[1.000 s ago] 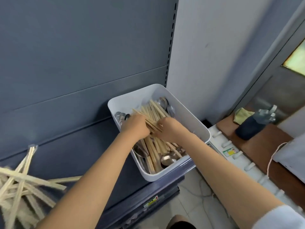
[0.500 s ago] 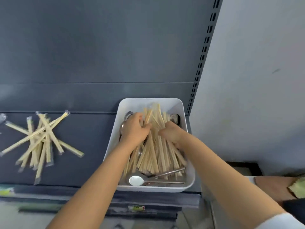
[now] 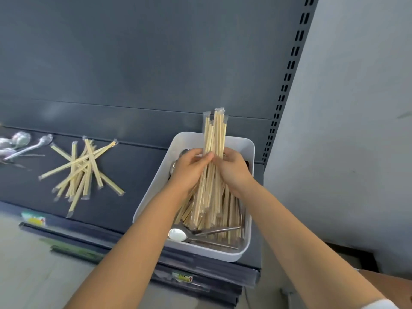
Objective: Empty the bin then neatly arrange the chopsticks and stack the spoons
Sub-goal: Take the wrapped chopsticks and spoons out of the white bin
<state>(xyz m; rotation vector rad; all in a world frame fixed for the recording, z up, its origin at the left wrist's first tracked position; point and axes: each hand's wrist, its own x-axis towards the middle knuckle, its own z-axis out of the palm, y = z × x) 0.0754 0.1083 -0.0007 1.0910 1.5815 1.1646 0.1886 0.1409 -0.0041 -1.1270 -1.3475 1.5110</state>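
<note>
Far left on the shelf point(image 3: 133, 175), wrapped spoons point(image 3: 15, 143) are lying in a loose group. To their right, a pile of wrapped chopsticks point(image 3: 82, 170) is lying crossed and fanned, with no common alignment.

The left hand point(image 3: 191, 168) is gripping a bundle of chopsticks point(image 3: 215, 134) from its left side, fingers curled round the sticks near mid-length. The bundle is standing near upright over the bin point(image 3: 185, 139). Its long axis is running from the bin's contents up toward the back panel, with the upper ends splaying slightly. The right hand point(image 3: 234, 170) is gripping the same bundle from the right side, just beside the left hand.

The bin is sitting at the right end of the shelf. It is holding more chopsticks, and metal spoons point(image 3: 177, 234) are lying along its near wall.

Judgement: the bin-emptying step is in progress and far from complete. The pile is lying to the left of both hands, well apart from the bin, so the left hand is the nearer one. The bundle probably needs tipping from upright to flat before release, to avoid adding to the scatter
</note>
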